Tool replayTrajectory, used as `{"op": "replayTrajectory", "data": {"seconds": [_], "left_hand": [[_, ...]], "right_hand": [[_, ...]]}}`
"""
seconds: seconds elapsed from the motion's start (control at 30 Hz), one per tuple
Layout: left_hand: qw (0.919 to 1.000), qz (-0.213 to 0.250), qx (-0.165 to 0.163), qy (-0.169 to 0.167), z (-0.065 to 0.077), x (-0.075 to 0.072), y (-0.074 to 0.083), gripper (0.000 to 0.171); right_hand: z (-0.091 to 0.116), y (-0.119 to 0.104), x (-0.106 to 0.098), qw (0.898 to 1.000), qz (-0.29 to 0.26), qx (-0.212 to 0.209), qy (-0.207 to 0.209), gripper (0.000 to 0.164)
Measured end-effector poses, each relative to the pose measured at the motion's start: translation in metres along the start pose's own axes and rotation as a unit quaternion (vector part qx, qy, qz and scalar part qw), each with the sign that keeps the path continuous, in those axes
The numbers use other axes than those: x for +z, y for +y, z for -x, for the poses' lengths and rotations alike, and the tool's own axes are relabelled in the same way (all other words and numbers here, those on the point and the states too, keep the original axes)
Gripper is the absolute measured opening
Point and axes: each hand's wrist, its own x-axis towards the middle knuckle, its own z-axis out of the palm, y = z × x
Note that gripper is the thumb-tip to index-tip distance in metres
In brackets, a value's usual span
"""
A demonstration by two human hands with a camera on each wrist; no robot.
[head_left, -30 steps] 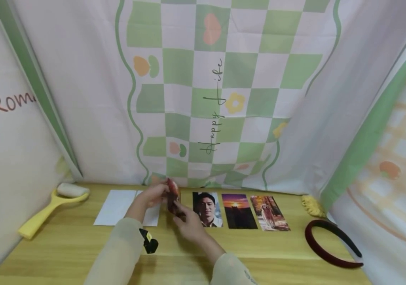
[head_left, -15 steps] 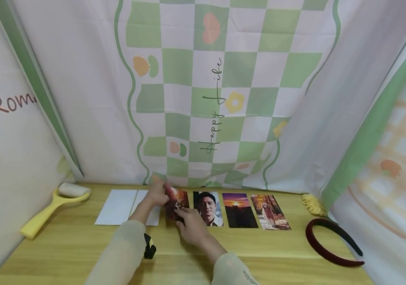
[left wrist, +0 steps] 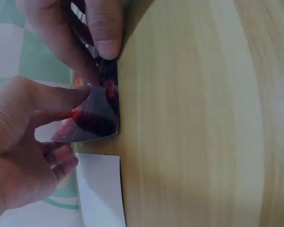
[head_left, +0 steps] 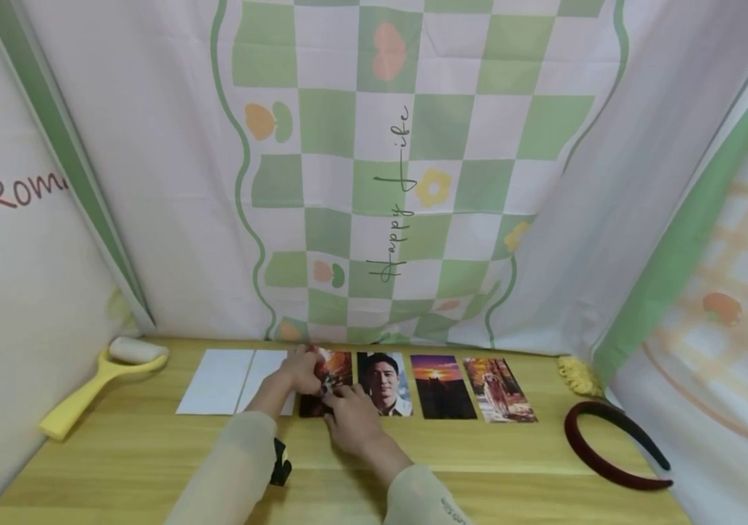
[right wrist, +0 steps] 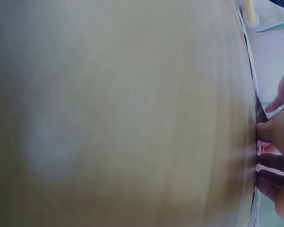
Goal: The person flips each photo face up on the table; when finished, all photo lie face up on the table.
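A glossy autumn-coloured photo (head_left: 340, 364) lies near the middle of the row on the wooden table. My left hand (head_left: 300, 370) pinches its left side; in the left wrist view the photo (left wrist: 103, 113) bends up slightly at that end, with the thumb on its face. Resting on the photo's lower right part are the fingertips of my right hand (head_left: 354, 421), which hide some of the picture. Two white cards (head_left: 215, 383) lie left of it, the nearer partly covered by my left hand. To the right sits a portrait photo (head_left: 383, 379).
Further right are a sunset photo (head_left: 442, 386) and a dog photo (head_left: 499, 390). A dark red headband (head_left: 587, 456) and a yellow scrunchie (head_left: 579, 377) lie at the right. The yellow-handled lint roller (head_left: 88, 390) is at the left, and a patterned curtain (head_left: 328, 182) borders the back.
The photo, earlier raised and tilted between both hands, has come down flat onto the table left of the portrait. My left hand has shifted slightly right over its left side.
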Motion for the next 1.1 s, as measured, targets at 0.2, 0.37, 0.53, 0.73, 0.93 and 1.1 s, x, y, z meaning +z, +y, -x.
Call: {"op": "replayTrajectory", "data": {"seconds": [0.2,0.37,0.53,0.73,0.93,1.1], "left_hand": [[0.9996,-0.003,-0.027,-0.010,0.000,0.008,-0.002,0.065],[0.9990,0.000,-0.035,-0.026,0.002,0.006,-0.001,0.066],[0.9978,0.001,-0.048,-0.046,0.008,-0.001,0.004,0.070],[0.9978,0.001,-0.050,-0.043,0.009,-0.001,0.007,0.068],[0.9986,-0.025,-0.039,-0.025,0.008,0.001,0.010,0.058],[0.9982,-0.046,-0.033,-0.019,0.005,0.004,0.012,0.068]], "right_hand": [[0.002,-0.002,-0.003,1.000,0.003,0.003,-0.023,0.033],[0.001,-0.003,-0.006,0.999,0.016,-0.002,-0.035,0.036],[0.000,-0.004,-0.007,0.998,0.020,0.004,-0.059,0.039],[0.000,-0.004,-0.006,0.998,0.018,0.006,-0.066,0.040],[0.000,-0.004,-0.007,0.997,0.010,0.012,-0.072,0.040],[-0.001,-0.004,-0.009,0.997,-0.004,0.022,-0.068,0.038]]}}
